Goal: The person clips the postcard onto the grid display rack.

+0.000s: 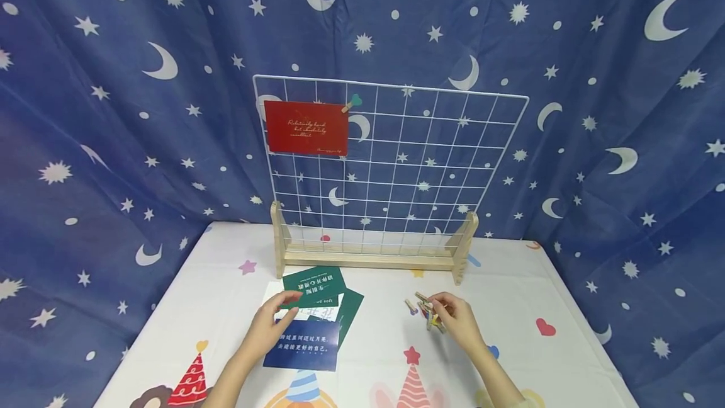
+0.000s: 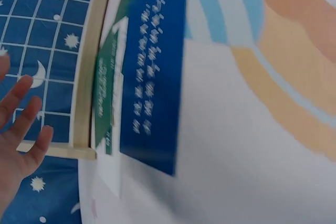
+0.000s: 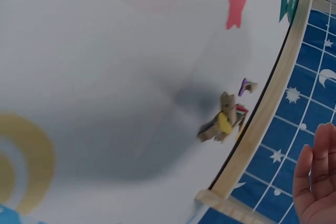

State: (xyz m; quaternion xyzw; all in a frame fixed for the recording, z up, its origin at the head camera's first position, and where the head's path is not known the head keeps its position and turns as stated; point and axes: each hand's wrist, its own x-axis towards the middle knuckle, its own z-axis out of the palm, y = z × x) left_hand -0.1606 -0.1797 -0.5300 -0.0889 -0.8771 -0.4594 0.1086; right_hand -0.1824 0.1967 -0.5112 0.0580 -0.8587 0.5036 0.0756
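Nearest the wearer: L hand [image 1: 270, 326] is being laid over the card stack, fingers fairly straight, tips touching the top green card [image 1: 314, 286]; nothing is being pinched. A blue card [image 1: 304, 344] is lying just under the palm side, a white card [image 1: 328, 313] and a 2nd green card [image 1: 350, 307] are being fanned out beneath, toward the R.

R hand [image 1: 455, 321] is being held at the small pile of wooden pegs [image 1: 423, 311]; fingers look curled at the pile in the head view, but whether a peg is actually being gripped cannot be told at this res.

Handling, as judged: cards are likely thin, light, slick; best slid off the stack or lifted by an edge/corner, as flat pickup would be awkward. Pegs are likely light, stiff, spring-loaded; to be pinched at the tail end so the mouth opens.

Beyond both hands: wooden stand [image 1: 370, 255] is carrying a white wire grid [image 1: 396, 162]; a red card [image 1: 306, 128] is being held at the grid's top L by one peg [image 1: 351, 104].

View diffs: L wrist cam is showing blue card [image 2: 152, 77] print close up, blurred, plus fingers [image 2: 23, 119] spread in air. R wrist cam is showing the peg pile [image 3: 223, 121] just beside the stand rail [image 3: 262, 114], w/ coloured bits on pegs; no peg is seen in the palm there.
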